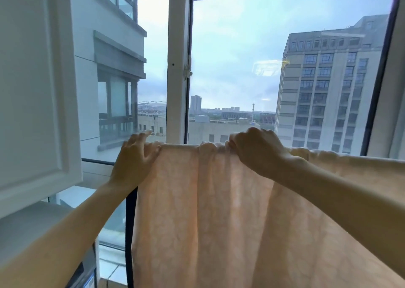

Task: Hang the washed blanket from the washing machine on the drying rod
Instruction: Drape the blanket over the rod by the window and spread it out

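The left hand rests flat and open-fingered on the edge of the peach blanket, which drapes over a hidden rod by the window. The right hand pinches bunched cloth at the fold. Uneven spreading could let the damp blanket slide off.

The thin, pale peach blanket with a faint leafy pattern hangs in front of me, draped over a line at chest height; the drying rod itself is hidden under its folded top edge. The cloth falls in long soft folds, bunched near the top middle, light glowing through it, and trails off rightward.
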Motion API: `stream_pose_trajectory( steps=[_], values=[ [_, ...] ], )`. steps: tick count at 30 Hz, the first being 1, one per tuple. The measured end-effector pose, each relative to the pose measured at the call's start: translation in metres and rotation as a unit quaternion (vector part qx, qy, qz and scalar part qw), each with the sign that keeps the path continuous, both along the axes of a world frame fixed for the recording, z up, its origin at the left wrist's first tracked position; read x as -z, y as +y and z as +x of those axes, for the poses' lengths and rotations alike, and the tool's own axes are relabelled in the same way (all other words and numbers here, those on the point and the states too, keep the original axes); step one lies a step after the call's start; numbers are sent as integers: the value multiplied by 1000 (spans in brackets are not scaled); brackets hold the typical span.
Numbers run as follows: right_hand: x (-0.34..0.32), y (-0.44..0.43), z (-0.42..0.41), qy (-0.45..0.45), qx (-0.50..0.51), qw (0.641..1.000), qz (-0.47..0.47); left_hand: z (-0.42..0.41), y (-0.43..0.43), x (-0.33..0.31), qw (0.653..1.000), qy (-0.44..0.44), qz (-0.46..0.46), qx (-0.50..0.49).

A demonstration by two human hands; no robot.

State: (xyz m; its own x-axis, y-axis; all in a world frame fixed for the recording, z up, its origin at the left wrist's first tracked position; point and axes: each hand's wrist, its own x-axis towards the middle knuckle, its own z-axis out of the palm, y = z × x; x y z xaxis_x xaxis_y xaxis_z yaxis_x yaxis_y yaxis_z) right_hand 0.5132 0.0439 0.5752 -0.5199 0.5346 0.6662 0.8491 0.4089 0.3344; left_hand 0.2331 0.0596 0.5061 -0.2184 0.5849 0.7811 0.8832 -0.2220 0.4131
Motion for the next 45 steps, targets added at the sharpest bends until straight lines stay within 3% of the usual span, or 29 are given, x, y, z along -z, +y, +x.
stream_pose_trajectory(
  steps=[5, 9, 14, 18, 22, 25, 31, 35, 41, 43, 45],
  values=[
    [-3, 5, -18, -13, -26, 1000, -9, -14, -1, -1, 966, -231, -108, 32],
    [-1, 9, -30, -4, -36, 999, -21, -33, -2, 1, 973, -207, -96, 33],
    [0, 11, -39, 13, -58, 998, -29, -45, -6, -9, 987, -159, 2, 7],
    [0, 14, -47, 16, -66, 997, -28, -60, 4, -18, 969, -240, 57, -27],
    [-2, 20, -51, 31, -62, 998, -11, -100, 16, -18, 927, -366, 67, -55],
    [-2, 24, -59, 48, -68, 996, -8, -128, 15, -9, 910, -403, 57, -76],
    [-1, 27, -96, 41, -96, 994, -25, -139, 6, 15, 936, -339, -83, -50],
    [-1, 29, -111, 42, -98, 994, -34, -136, -6, 20, 954, -228, -174, -82],
    [3, 32, -119, 37, -104, 993, -43, -137, -5, 24, 928, -20, -339, -153],
    [4, 34, -118, 37, -108, 992, -44, -130, 1, 22, 949, -6, -299, -95],
    [5, 36, -117, 36, -113, 992, -45, -123, 8, 17, 967, -85, -230, 64]
  ],
)
